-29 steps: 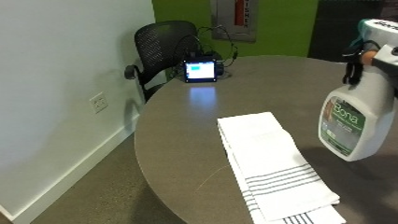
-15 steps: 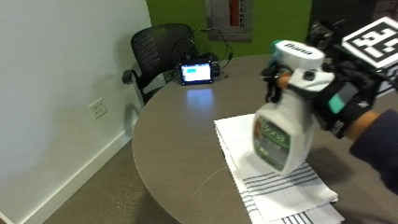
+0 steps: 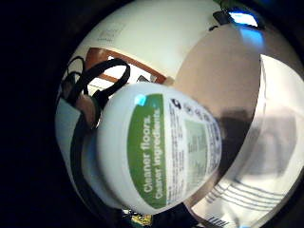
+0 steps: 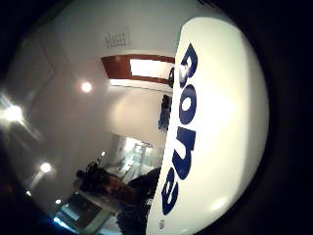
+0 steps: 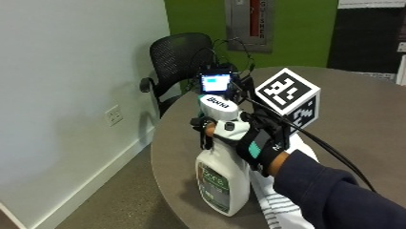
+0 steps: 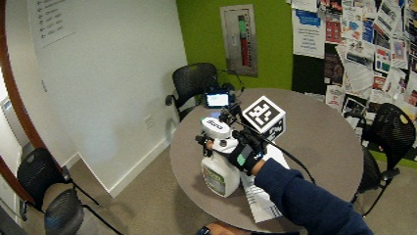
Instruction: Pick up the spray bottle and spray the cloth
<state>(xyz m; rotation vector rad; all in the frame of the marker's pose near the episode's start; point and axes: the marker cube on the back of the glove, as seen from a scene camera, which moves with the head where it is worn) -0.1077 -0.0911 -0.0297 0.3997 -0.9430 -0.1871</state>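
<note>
one spray bottle (image 5: 220,179), white with a green label, upright, carried by its neck just over the near edge of the round table (image 5: 355,109); whether its base touches the tabletop cannot be told. nozzle head (image 5: 218,106) points away from the person, toward the far side of the table. one gloved right hand (image 5: 254,140), fingers curled round the neck below the head, index finger at the trigger. the little finger side palm view shows the bottle's body (image 3: 161,152) close under the palm. one cloth (image 5: 282,210), white with dark stripes, lying flat on the table just beside the bottle and partly hidden under the forearm (image 5: 323,191). one small screen device (image 5: 216,82) at the far edge, with a black mesh chair (image 5: 181,57) behind it. status: pick-up looks done; spraying not yet evident, no mist or wet patch visible. remaining, by judgement: tilt the nozzle toward the cloth and squeeze the trigger.
</note>
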